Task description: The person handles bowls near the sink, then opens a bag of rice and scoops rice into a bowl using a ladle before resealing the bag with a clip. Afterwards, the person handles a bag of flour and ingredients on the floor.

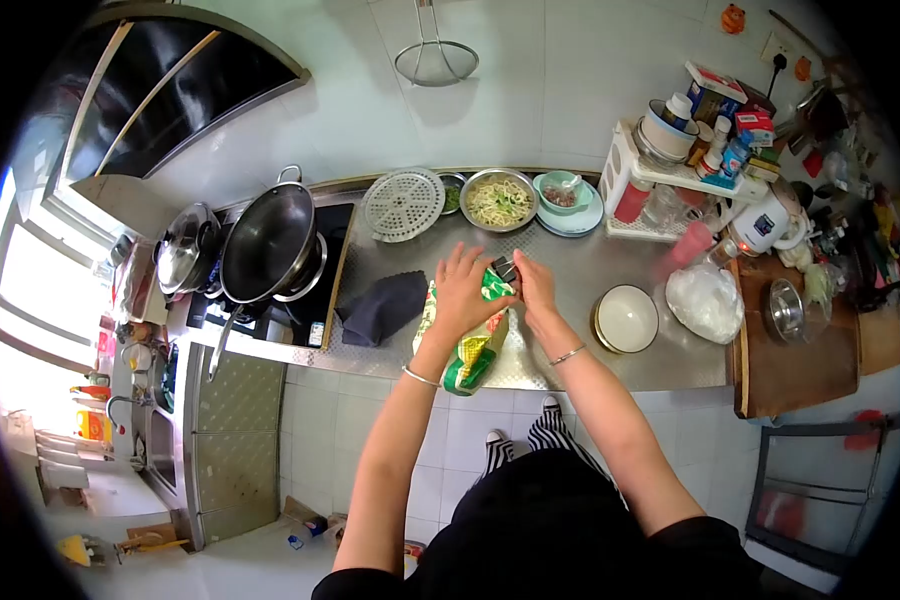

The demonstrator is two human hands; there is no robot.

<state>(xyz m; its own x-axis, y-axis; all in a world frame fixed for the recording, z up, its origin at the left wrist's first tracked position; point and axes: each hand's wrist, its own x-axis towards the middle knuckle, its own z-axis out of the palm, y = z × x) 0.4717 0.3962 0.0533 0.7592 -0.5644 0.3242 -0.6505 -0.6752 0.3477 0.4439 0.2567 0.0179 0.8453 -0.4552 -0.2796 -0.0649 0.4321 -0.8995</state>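
A green, yellow and white plastic bag (467, 368) lies near the front edge of the steel counter, partly hidden under my hands. Across its upper part rests my left hand (462, 292), fingers spread and pointing away from me, thumb stretched to the right. A black clip (505, 269) sits at the bag's top right corner. My right hand (536, 284) pinches this clip from the right side, its thumb and fingers bent around it. To the left of the bag is a dark folded cloth (382, 308).
Behind my hands stand a bowl of noodles with greens (500, 200), a small green bowl (562, 192) and a perforated steamer plate (403, 204). A wok (268, 243) sits on the stove at left. Rightward are a white bowl (627, 319), a white plastic bag (705, 303) and a wooden board (800, 365).
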